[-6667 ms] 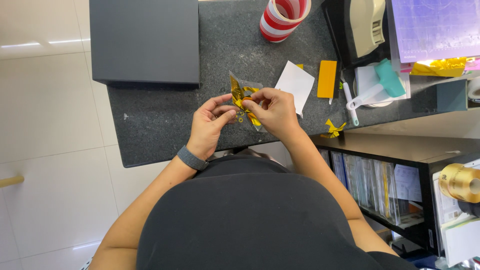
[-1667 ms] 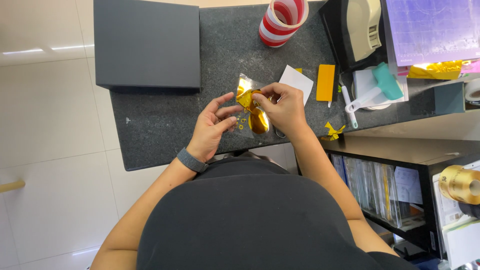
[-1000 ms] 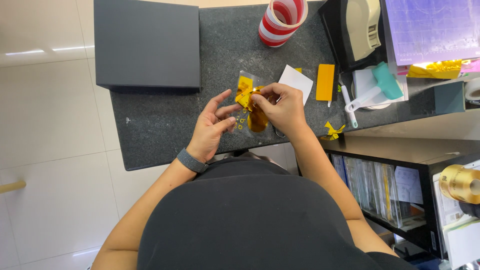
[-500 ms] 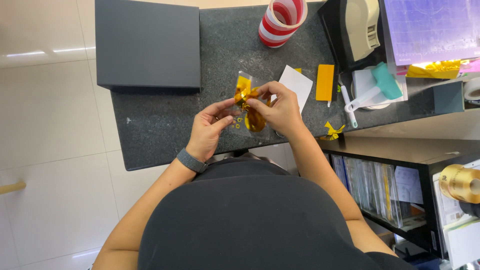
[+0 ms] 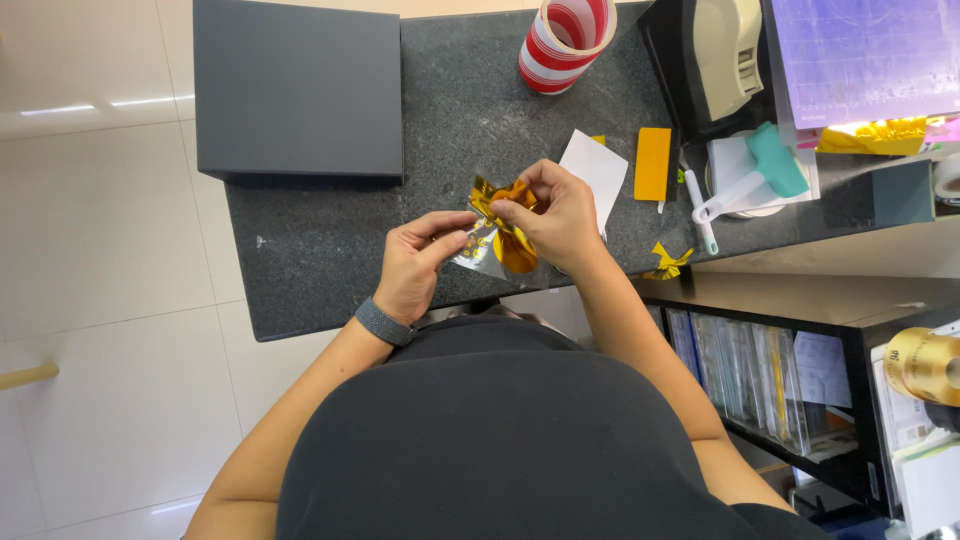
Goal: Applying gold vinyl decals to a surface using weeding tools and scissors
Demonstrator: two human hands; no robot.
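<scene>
- Hands: left hand (image 5: 415,265) pinches the clear wrapper (image 5: 477,250); right hand (image 5: 556,215) grips the gold foil piece (image 5: 512,248).
- Position: both items held just above the dark bench (image 5: 330,240).
- Nearby: white card (image 5: 598,165), striped cup (image 5: 563,40).

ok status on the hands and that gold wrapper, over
Left hand pinching clear wrapper edge. Right hand gripping gold wrapper at its top. Held above dark counter; nothing in the way.

Dark grey box (image 5: 298,88) up-left of the hands, striped cup (image 5: 566,40) above, white card (image 5: 596,170) and orange block (image 5: 653,164) just right, teal-handled tool (image 5: 750,177) farther right.
</scene>
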